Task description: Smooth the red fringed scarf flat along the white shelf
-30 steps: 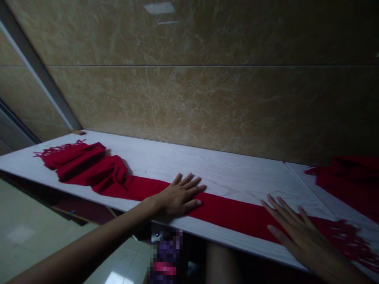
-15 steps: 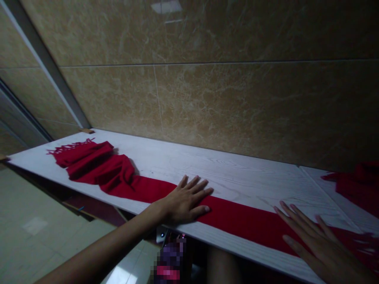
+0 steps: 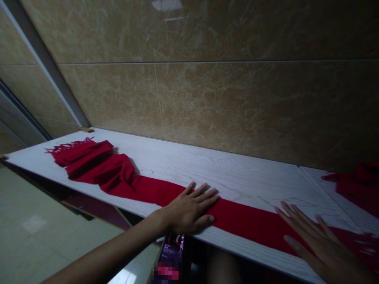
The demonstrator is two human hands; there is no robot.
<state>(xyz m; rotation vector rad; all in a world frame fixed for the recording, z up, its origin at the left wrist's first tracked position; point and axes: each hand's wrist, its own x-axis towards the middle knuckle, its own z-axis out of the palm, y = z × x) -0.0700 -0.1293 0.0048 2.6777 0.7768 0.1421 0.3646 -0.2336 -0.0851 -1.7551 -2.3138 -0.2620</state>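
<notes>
A long red fringed scarf (image 3: 242, 221) lies along a white wood-grain table (image 3: 225, 173). Its left end (image 3: 94, 163) is bunched in folds, with fringe at the far left. My left hand (image 3: 189, 209) rests flat on the scarf's middle, palm down, fingers spread. My right hand (image 3: 319, 244) lies flat on the scarf further right, fingers apart, near the fringed right end. Neither hand grips the cloth.
A second red cloth (image 3: 358, 185) lies at the table's right end. A tan marble-tile wall (image 3: 207, 94) rises right behind the table. Light floor tiles (image 3: 35, 228) show at the lower left, below the table's front edge. A blurred object (image 3: 168, 260) sits under the table.
My left hand has slid to the right along the scarf, toward my right hand. My right hand has stayed flat on the scarf.
</notes>
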